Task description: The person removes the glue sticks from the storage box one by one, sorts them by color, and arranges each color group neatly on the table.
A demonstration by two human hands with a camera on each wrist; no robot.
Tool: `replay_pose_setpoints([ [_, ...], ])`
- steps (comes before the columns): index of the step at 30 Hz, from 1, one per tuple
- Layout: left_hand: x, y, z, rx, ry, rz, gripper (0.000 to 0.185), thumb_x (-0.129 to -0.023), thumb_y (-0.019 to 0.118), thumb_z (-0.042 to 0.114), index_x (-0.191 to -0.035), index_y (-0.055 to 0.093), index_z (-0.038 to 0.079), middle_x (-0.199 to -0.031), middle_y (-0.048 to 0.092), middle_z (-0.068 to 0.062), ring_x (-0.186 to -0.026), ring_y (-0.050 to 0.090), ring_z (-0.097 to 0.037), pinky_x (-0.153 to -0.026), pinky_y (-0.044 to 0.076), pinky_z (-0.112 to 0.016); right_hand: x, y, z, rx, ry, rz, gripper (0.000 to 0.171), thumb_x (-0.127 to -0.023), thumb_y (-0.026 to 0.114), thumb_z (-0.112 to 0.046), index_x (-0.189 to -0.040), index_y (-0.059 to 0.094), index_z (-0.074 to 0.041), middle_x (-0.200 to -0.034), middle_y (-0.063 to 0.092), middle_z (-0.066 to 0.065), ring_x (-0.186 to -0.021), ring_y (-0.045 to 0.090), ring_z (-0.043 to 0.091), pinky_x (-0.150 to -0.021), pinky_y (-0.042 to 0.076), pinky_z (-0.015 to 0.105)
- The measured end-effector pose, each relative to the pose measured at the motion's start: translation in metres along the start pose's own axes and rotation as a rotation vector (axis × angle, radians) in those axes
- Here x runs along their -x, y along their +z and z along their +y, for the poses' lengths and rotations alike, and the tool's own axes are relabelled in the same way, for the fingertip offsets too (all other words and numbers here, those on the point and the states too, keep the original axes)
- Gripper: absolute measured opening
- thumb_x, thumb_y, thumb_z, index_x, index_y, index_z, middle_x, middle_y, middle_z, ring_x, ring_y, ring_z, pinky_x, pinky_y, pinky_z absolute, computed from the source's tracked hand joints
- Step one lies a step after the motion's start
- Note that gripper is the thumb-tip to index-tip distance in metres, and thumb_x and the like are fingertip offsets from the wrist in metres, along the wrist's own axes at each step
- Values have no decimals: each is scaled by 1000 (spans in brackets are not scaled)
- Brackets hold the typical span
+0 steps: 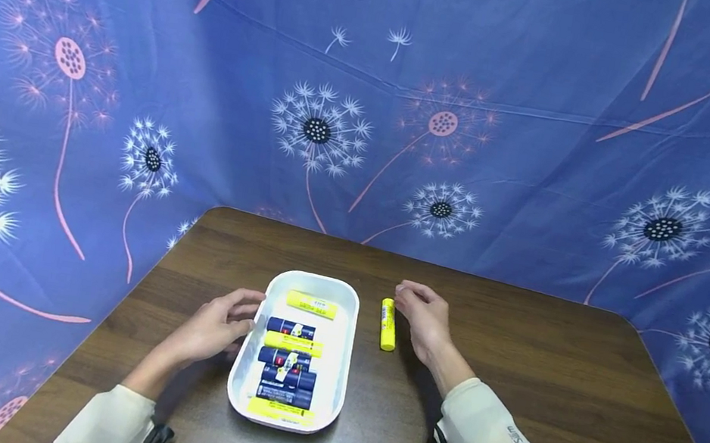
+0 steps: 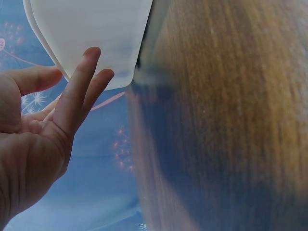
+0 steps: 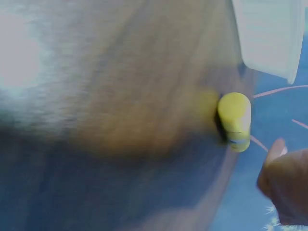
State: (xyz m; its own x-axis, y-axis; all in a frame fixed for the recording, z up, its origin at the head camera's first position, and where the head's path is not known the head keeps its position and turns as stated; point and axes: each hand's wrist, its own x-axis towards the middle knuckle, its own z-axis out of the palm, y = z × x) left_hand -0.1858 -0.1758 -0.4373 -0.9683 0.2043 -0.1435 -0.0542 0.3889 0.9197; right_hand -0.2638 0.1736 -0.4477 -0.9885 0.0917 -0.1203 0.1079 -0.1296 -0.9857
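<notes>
A yellow glue stick lies on the table, just right of the white tray. My right hand is beside its far end with fingers loosely bent; the right wrist view has a gap between the hand and the yellow stick. At the tray's left wall, my left hand reaches out with spread fingers, their tips right at the wall. Inside the tray, yellow sticks, one of them a yellow stick at the far end, lie crosswise among several dark blue sticks.
The brown wooden table extends to the right of the tray and in front of it. A blue curtain with a dandelion print hangs behind the table and along its left side.
</notes>
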Motion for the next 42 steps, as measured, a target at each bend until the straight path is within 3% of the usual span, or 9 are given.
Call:
replay_pose_setpoints([
  [3,0,0,0,-10,-7,6,48,-102,59,8,-149,49,9,-149,56,-25,-119,69,-36,-78,66,-45,-1,7,-7,-15,-51,-102,42,-98,61,2,-139,53,10,-107,68,0,-94,69,7,-103,57,30],
  [7,-2,1,0,-22,-12,13,48,-102,60,8,-149,50,10,-148,57,-25,-119,69,-36,-78,66,-45,1,22,-15,54,-119,-226,43,-96,64,4,-139,56,8,-110,72,-1,-100,70,6,-96,58,22],
  [15,-3,1,-1,0,-28,19,48,-101,61,7,-148,51,12,-149,58,-22,-118,70,-33,-80,66,-45,4,58,-16,221,-147,-426,41,-96,69,-1,-137,63,0,-132,66,23,-118,66,30,-93,58,22],
  [19,-3,0,-1,2,-20,21,48,-101,60,7,-149,50,11,-149,58,-22,-117,71,-33,-79,66,-44,6,75,-14,281,-162,-499,41,-96,67,2,-136,64,0,-135,64,27,-123,63,42,-94,59,24],
  [22,-3,-1,0,5,-10,12,49,-102,60,7,-149,49,11,-149,57,-23,-116,71,-33,-79,66,-43,6,86,-11,350,-178,-521,40,-95,68,3,-135,64,1,-133,66,27,-120,65,40,-95,59,26],
  [28,-1,-1,-1,7,-8,3,49,-102,60,8,-149,49,11,-149,57,-24,-116,71,-33,-78,66,-44,3,102,-5,520,-193,-538,37,-94,71,-2,-131,69,-3,-125,71,18,-107,67,23,-96,60,32],
  [37,0,-1,-1,0,-10,6,49,-102,60,8,-150,48,10,-149,58,-24,-118,70,-34,-79,66,-45,1,113,-1,634,-179,-519,32,-94,72,-3,-125,73,-6,-118,73,14,-104,66,22,-96,59,35],
  [42,0,0,-1,8,-9,5,49,-102,59,8,-150,48,9,-149,57,-24,-119,69,-35,-80,66,-45,2,120,0,778,-213,-490,31,-89,75,-1,-120,75,-5,-113,76,11,-103,69,21,-96,59,36],
])
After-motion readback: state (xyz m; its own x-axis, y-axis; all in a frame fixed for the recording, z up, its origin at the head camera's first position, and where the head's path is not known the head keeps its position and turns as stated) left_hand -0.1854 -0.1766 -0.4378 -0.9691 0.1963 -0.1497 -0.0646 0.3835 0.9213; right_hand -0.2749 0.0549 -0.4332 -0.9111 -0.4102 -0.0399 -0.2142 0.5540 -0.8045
